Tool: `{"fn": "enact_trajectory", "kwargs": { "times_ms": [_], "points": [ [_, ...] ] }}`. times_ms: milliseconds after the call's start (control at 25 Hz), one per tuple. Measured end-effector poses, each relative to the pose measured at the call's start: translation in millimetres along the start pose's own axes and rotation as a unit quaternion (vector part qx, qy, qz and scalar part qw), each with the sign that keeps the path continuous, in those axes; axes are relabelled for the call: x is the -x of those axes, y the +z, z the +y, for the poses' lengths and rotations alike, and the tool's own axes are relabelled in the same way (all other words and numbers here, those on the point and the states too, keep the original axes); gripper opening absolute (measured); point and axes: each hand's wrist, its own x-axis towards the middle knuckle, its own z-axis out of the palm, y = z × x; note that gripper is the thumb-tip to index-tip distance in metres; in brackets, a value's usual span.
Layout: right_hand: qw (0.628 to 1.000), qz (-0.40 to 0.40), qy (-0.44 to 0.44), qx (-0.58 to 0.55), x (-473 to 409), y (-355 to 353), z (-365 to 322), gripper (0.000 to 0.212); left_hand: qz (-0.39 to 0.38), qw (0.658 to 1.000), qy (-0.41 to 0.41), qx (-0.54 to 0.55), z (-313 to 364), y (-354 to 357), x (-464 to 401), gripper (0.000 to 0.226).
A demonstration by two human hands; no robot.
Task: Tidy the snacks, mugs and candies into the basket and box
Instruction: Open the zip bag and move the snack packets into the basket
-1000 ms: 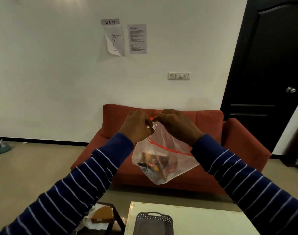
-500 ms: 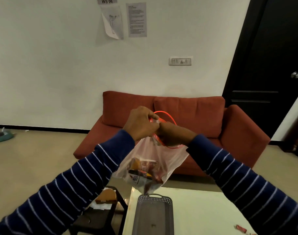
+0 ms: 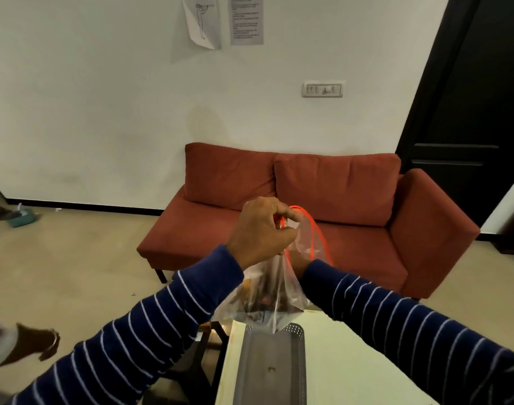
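Right hand (image 3: pixel 301 263) now hidden inside zip bag (image 3: pixel 279 290), fingers unclear; left hand (image 3: pixel 261 229) pinching its rim.

One clear zip bag (image 3: pixel 274 290) of snacks, one grey perforated basket (image 3: pixel 272 366), one red sofa (image 3: pixel 308 211), two sheets of paper (image 3: pixel 245 19) taped up, one worktop (image 3: pixel 352 361).

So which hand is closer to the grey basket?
Right. The right hand is down inside the clear bag, above the basket. The left hand pinches the bag's rim higher up.
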Motion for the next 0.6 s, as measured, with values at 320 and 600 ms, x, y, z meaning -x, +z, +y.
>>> {"fn": "enact_trajectory", "kwargs": {
  "times_ms": [320,600],
  "points": [
    [0.977,-0.128,-0.05,0.165,-6.8,-10.3,-8.7,0.015,-0.058,0.979,-0.127,-0.146,-91.9,13.3,25.9,0.026],
    [0.999,-0.002,-0.033,-0.011,-4.9,-36.9,24.4,0.017,0.025,0.985,-0.152,-0.072,-131.2,17.2,41.5,0.022]
  ]
}}
